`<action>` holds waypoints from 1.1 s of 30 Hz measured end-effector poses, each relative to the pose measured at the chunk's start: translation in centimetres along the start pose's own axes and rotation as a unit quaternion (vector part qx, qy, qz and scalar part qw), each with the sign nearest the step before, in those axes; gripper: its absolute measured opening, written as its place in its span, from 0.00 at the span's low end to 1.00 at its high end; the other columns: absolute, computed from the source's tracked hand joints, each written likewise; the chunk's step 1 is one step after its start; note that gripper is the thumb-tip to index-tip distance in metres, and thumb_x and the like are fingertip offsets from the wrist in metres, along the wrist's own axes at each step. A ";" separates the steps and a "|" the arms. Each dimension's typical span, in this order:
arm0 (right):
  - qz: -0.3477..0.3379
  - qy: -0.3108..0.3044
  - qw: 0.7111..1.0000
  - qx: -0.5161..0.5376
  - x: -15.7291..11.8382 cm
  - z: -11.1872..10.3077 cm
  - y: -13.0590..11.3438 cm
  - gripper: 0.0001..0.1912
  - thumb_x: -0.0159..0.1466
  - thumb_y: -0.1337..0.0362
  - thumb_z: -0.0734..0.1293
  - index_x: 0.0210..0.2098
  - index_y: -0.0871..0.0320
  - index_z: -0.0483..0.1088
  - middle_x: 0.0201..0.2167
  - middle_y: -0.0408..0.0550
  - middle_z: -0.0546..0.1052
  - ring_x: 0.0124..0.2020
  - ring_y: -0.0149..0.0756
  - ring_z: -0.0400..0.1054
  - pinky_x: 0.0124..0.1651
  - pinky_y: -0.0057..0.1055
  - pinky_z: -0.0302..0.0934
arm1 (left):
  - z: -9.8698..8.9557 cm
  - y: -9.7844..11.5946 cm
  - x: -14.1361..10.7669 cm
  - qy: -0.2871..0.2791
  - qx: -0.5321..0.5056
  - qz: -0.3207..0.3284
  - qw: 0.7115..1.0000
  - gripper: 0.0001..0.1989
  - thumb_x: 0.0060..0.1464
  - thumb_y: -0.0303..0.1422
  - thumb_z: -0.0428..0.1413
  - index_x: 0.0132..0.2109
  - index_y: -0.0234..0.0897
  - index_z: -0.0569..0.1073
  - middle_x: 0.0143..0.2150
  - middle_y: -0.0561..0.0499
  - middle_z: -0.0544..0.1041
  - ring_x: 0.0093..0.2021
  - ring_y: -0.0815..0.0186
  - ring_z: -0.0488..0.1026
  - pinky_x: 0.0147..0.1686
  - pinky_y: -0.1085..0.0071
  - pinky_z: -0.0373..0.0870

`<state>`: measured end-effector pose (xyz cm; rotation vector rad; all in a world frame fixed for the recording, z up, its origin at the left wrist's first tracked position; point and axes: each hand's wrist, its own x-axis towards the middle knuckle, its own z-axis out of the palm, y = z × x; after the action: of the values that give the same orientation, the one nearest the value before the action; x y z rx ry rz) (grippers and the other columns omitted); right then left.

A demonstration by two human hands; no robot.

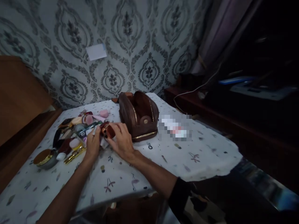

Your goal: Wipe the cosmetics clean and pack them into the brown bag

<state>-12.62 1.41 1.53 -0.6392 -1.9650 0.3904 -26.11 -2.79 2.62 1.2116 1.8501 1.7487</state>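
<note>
Near the middle of the table, my right hand (pixel 122 141) has its fingers curled round a shiny reddish-brown round item (pixel 109 132) with a gold rim, its kind unclear. Close against its left side is my left hand (pixel 92 143), closed, thumb up; what lies in its fingers is mostly hidden. Several cosmetics lie in a heap just beyond and left of my hands, among them a pink-topped jar (pixel 87 119), a pink sponge (pixel 104 113) and a gold tube (pixel 74 155). Right of the heap stands a brown leather bag (pixel 127 115), its zip open.
A gold-lidded jar (pixel 44 158) sits at the left of the patterned white tablecloth (pixel 163 165). A blurred-out item (pixel 175 127) lies right of the bag. Wooden furniture (pixel 21 93) borders the left side. A thin cable (pixel 198 88) runs behind at the right.
</note>
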 end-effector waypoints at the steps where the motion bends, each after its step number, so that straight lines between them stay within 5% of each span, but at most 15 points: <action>1: -0.007 0.006 1.000 0.003 0.1 -0.3 -0.2 0.26 0.62 0.65 0.69 0.59 0.58 0.65 0.51 0.56 0.72 0.52 0.47 0.66 0.56 0.44 0.67 | 0.0 0.1 0.0 0.021 0.002 0.008 1.000 0.29 0.53 0.61 0.52 0.30 0.37 0.72 0.27 0.54 0.70 0.29 0.67 0.65 0.28 0.72 0.65; 6: -0.039 0.086 0.994 0.056 1.8 -3.1 -1.6 0.26 0.64 0.61 0.69 0.59 0.57 0.62 0.51 0.56 0.72 0.53 0.45 0.66 0.57 0.41 0.65 | -0.2 0.3 -0.2 0.057 0.012 -0.025 0.998 0.29 0.53 0.62 0.50 0.26 0.39 0.68 0.20 0.56 0.64 0.25 0.66 0.62 0.27 0.70 0.62; 9: -0.026 0.146 0.985 0.090 4.4 -5.8 -1.6 0.27 0.63 0.60 0.69 0.59 0.57 0.62 0.51 0.55 0.72 0.54 0.44 0.66 0.57 0.41 0.63 | 0.0 0.5 -0.3 0.048 0.022 -0.030 0.998 0.31 0.51 0.64 0.50 0.27 0.39 0.70 0.22 0.54 0.69 0.29 0.63 0.66 0.32 0.69 0.66; 16: 0.082 0.187 0.963 0.174 10.9 -10.4 3.8 0.16 0.59 0.61 0.69 0.45 0.58 0.66 0.40 0.47 0.74 0.38 0.35 0.69 0.46 0.35 0.65 | 0.5 0.1 0.0 0.025 0.042 -0.064 0.997 0.33 0.45 0.66 0.51 0.30 0.37 0.74 0.26 0.50 0.75 0.35 0.56 0.72 0.41 0.64 0.70; 20: 0.155 0.136 0.973 0.105 11.5 -11.3 6.4 0.13 0.58 0.58 0.69 0.38 0.58 0.66 0.34 0.43 0.73 0.35 0.35 0.67 0.44 0.35 0.63 | 0.5 0.0 0.0 0.001 0.009 -0.056 0.998 0.32 0.46 0.64 0.52 0.32 0.36 0.74 0.27 0.50 0.75 0.35 0.57 0.73 0.40 0.65 0.70; 24: 0.133 0.014 0.987 -0.091 11.7 -11.5 6.4 0.11 0.60 0.60 0.68 0.39 0.59 0.68 0.39 0.49 0.73 0.44 0.41 0.66 0.51 0.39 0.61 | 0.3 0.4 -0.1 -0.020 0.029 -0.037 0.999 0.31 0.48 0.64 0.51 0.30 0.38 0.73 0.24 0.51 0.73 0.35 0.57 0.73 0.41 0.64 0.71; 28: 0.143 -0.113 0.955 -0.234 12.8 -11.3 5.6 0.18 0.64 0.63 0.67 0.51 0.64 0.66 0.54 0.60 0.69 0.56 0.47 0.62 0.58 0.42 0.59 | 0.3 0.6 -0.1 -0.039 0.049 -0.018 0.998 0.30 0.49 0.63 0.50 0.28 0.39 0.72 0.22 0.51 0.72 0.37 0.54 0.74 0.42 0.62 0.73; 33: 0.251 -0.249 0.904 -0.239 14.6 -10.0 6.0 0.20 0.64 0.66 0.69 0.55 0.61 0.67 0.59 0.61 0.67 0.61 0.50 0.62 0.58 0.43 0.62 | 0.5 0.7 -0.1 -0.067 0.056 0.009 0.996 0.32 0.50 0.64 0.49 0.32 0.38 0.74 0.30 0.47 0.78 0.41 0.53 0.74 0.48 0.61 0.72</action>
<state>-7.51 14.89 13.42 -1.5023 -2.3919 0.4095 -25.44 -2.60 3.19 1.3560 1.8839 1.5498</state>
